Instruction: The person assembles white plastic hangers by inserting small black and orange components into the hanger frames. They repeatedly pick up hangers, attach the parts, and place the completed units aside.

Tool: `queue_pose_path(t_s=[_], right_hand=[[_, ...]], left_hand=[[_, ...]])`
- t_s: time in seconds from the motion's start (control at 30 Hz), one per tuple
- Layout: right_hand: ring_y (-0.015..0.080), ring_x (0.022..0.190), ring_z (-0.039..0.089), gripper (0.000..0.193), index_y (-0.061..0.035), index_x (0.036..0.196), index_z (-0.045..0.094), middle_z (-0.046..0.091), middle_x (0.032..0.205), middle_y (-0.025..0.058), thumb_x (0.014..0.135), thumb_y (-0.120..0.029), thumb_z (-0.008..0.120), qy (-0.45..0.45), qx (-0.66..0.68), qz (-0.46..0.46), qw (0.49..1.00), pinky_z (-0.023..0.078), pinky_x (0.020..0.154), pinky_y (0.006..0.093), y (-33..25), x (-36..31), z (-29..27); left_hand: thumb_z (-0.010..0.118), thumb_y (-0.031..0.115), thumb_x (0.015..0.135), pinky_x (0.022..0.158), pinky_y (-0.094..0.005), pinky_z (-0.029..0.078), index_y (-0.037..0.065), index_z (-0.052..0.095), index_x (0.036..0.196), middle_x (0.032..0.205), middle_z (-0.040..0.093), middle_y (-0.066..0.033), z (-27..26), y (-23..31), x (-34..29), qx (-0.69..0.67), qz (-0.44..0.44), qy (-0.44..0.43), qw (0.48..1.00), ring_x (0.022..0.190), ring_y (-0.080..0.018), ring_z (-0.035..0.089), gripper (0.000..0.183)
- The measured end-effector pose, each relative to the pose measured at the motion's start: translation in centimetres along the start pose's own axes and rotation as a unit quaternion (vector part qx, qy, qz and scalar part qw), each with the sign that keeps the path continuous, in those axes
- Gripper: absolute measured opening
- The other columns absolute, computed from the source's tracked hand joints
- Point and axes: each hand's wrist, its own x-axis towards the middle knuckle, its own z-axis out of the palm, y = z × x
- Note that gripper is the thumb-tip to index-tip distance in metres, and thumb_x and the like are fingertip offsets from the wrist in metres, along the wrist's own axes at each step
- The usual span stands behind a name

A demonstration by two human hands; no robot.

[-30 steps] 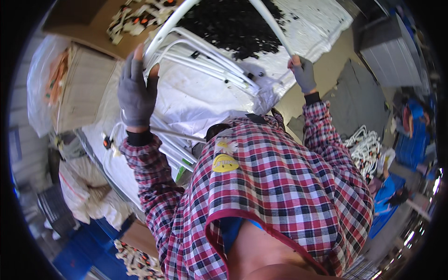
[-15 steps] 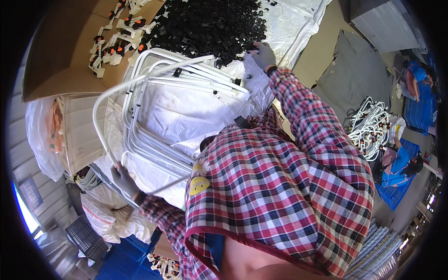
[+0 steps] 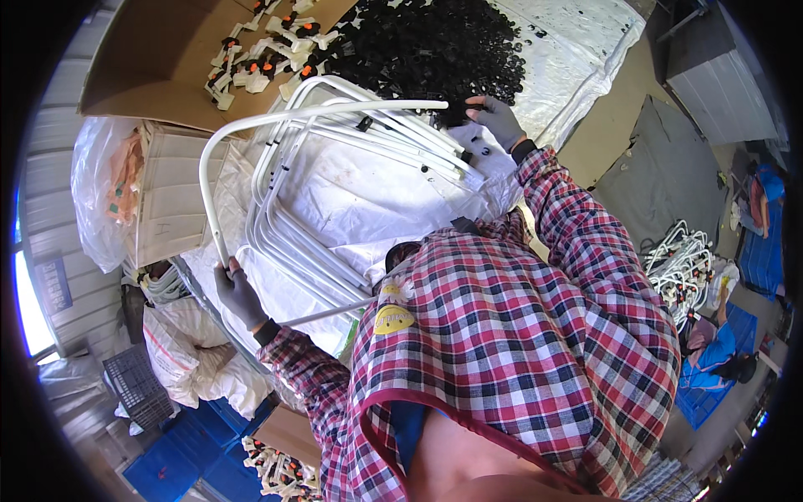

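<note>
We are gripping the bent white tube point(image 3: 251, 125) with our left hand point(image 3: 238, 294), fingers wrapped tight around it. Its long bar is running across toward our right hand point(image 3: 499, 120), whose fingers are curling by the black parts point(image 3: 418, 42).

A small factory or assembly workshop is shown. A heap of small black plastic parts point(image 3: 427, 46) is spread on a white sheet point(image 3: 577, 50) at the top of the frame, and bent white metal tubes point(image 3: 335, 167) are stacked in the centre. Flattened cardboard point(image 3: 159, 58) with small white and orange fittings point(image 3: 259, 58) is seen at upper left, filled sacks point(image 3: 196, 351) and blue crates point(image 3: 192, 456) at lower left, and more white tube frames point(image 3: 682, 268) at the right on a bare concrete floor point(image 3: 619, 109).
</note>
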Motion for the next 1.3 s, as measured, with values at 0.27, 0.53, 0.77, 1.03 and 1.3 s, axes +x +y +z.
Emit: queue_pose_path(t_s=[0.27, 0.53, 0.77, 1.03, 1.3], right_hand=[[0.0094, 0.09, 0.061, 0.034, -0.0036, 0.115, 0.068, 0.067, 0.102, 0.0013, 0.083, -0.009, 0.076, -0.056, -0.035, 0.011, 0.998, 0.048, 0.082, 0.0252, -1.7, -0.4, -0.4], [0.0062, 0.082, 0.057, 0.036, -0.0082, 0.119, 0.071, 0.067, 0.091, -0.003, 0.084, -0.017, 0.076, -0.13, -0.095, -0.027, 0.987, 0.045, 0.075, 0.023, -6.1, 0.2, 0.2], [0.0107, 0.083, 0.059, 0.042, -0.0044, 0.117, 0.069, 0.068, 0.087, 0.0015, 0.091, -0.038, 0.07, -0.33, -0.075, -0.014, 0.941, 0.047, 0.077, 0.0289, -11.8, 1.8, 2.1], [0.0354, 0.063, 0.062, 0.028, -0.0057, 0.087, 0.061, 0.062, 0.069, 0.0127, 0.09, -0.033, 0.064, -0.029, -0.353, -0.484, 0.801, 0.048, 0.062, 0.0463, -26.5, 6.7, 14.0], [0.0251, 0.086, 0.067, 0.016, -0.013, 0.087, 0.073, 0.07, 0.081, 0.0046, 0.078, -0.026, 0.069, -0.327, -0.382, -0.589, 0.632, 0.051, 0.08, 0.0396, -29.1, 2.4, 23.4]], left_hand=[[0.061, 0.018, 0.099, 0.054, -0.021, 0.029, 0.001, 0.063, 0.096, 0.069, 0.043, 0.0067, 1.3, 0.7, 0.5, -0.082, -0.025, -0.007, 0.996, 0.061, -0.004, 0.036, 0.017], [0.059, 0.019, 0.1, 0.053, -0.0214, 0.028, 0.002, 0.061, 0.096, 0.067, 0.04, 0.0071, -0.2, 0.4, -1.1, -0.112, -0.014, -0.017, 0.993, 0.06, -0.0039, 0.035, 0.017], [0.06, 0.022, 0.1, 0.054, -0.0215, 0.027, 0.004, 0.059, 0.093, 0.068, 0.04, 0.0072, 0.0, 1.3, -0.9, -0.11, -0.013, -0.032, 0.993, 0.061, -0.0036, 0.035, 0.019], [0.068, 0.027, 0.093, 0.057, -0.0359, 0.049, 0.008, 0.054, 0.134, 0.08, 0.065, -0.0078, 6.3, 14.5, 0.1, 0.098, 0.248, -0.066, 0.961, 0.061, -0.0235, 0.061, 0.048], [0.05, 0.028, 0.102, 0.068, -0.0344, 0.049, 0.002, 0.056, 0.134, 0.085, 0.067, -0.0149, 8.8, 18.5, 1.7, -0.06, 0.147, -0.209, 0.965, 0.072, -0.0268, 0.064, 0.041]])
